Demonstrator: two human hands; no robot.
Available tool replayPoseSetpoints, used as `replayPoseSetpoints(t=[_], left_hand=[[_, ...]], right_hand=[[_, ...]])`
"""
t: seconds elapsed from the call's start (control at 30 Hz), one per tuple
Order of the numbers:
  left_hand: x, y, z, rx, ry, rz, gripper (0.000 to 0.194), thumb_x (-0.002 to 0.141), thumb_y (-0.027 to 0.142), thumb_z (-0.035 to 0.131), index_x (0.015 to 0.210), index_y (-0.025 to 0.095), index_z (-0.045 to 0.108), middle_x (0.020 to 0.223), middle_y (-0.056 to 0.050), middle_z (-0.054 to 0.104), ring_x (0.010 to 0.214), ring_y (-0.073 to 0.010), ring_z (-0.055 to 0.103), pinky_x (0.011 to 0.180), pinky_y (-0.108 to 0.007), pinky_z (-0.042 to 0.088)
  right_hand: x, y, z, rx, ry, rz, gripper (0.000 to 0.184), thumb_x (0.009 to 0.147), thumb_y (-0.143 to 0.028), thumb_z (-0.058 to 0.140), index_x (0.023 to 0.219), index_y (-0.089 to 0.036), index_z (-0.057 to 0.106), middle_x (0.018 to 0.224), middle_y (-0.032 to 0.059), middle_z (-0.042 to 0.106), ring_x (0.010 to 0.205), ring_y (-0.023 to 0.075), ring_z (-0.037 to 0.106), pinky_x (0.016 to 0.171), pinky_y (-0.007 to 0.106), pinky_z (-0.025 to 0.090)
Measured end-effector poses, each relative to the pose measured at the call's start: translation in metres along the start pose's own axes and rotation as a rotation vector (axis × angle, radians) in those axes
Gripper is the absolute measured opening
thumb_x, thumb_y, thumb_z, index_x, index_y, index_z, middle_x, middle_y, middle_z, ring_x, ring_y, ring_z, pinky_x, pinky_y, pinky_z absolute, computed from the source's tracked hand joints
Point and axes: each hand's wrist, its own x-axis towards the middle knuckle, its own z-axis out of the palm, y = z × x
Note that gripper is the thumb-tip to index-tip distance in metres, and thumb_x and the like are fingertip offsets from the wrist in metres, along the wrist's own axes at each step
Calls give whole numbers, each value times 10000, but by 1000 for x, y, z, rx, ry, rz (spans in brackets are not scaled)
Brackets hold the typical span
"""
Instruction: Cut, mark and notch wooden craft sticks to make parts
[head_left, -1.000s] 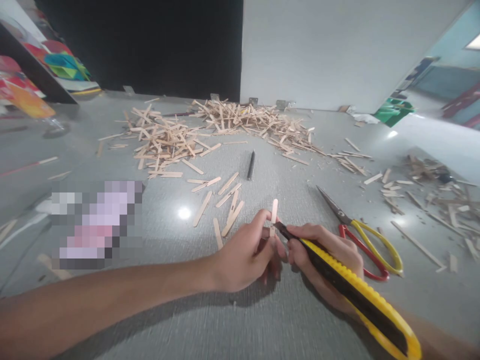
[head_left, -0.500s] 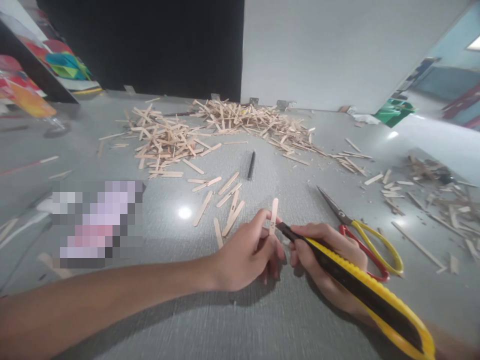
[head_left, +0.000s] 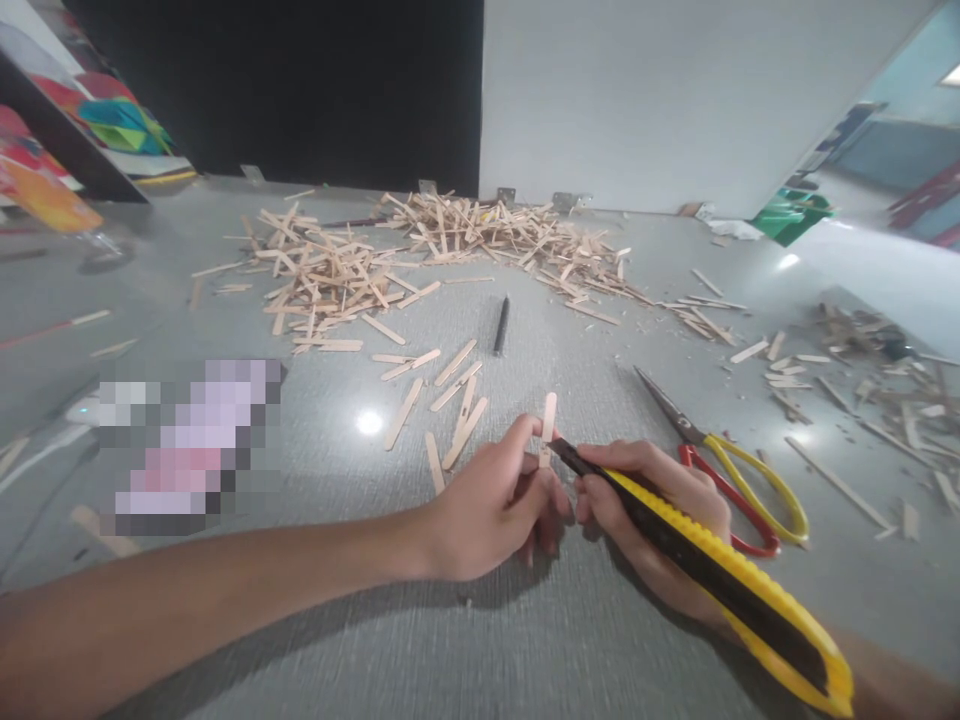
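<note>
My left hand [head_left: 499, 500] pinches a small wooden craft stick [head_left: 550, 415] upright, its rounded end above the fingers and dark marks lower down. My right hand [head_left: 660, 520] is closed around a yellow and black box cutter [head_left: 720, 560]. The cutter's tip meets the stick's right edge near my left fingertips; whether it has cut in, I cannot tell. Just right of my right hand lie scissors [head_left: 705, 440] with one red and one yellow handle. Several loose craft sticks [head_left: 405, 412] rest on the table beyond my left hand.
Large heaps of craft sticks [head_left: 330, 265] spread along the back of the grey table [head_left: 337, 640]. A dark pen-like rod [head_left: 502, 325] lies mid-table. Stick scraps [head_left: 840, 485] litter the right side. A blurred-out pinkish object [head_left: 195, 430] is at left, and a green bin [head_left: 791, 217] stands far right.
The box cutter's tip drew slightly back from the stick, lower right, then came back against it, a little higher. My left hand has stayed nearly still around the stick.
</note>
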Motion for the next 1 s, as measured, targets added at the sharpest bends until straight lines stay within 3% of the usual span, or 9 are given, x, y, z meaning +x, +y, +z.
replayPoseSetpoints(t=[0.2, 0.53, 1.0], left_hand=[[-3, -4, 2, 91, 25, 57, 189, 1087, 419, 389, 1102, 238, 337, 719, 49, 569, 493, -102, 528, 460, -215, 459], [-5, -12, 6, 179, 60, 150, 137, 1101, 326, 334, 1180, 214, 342, 766, 42, 512, 591, -115, 500, 559, -261, 427], [-5, -12, 6, 126, 65, 129, 148, 1108, 354, 333, 1152, 213, 341, 748, 49, 526, 568, -103, 503, 541, -248, 429]], right_hand=[[-5, 2, 4, -20, 43, -80, 181, 920, -85, 674, 1049, -212, 671, 770, -37, 682, 566, 67, 613, 528, 177, 499], [-5, -7, 6, -143, 36, -166, 217, 903, -43, 638, 1025, -221, 657, 741, -31, 675, 503, 72, 564, 473, 205, 460], [-7, -4, 10, 27, 5, 14, 184, 916, -97, 651, 1049, -222, 674, 697, -32, 674, 502, 95, 602, 488, 239, 495]])
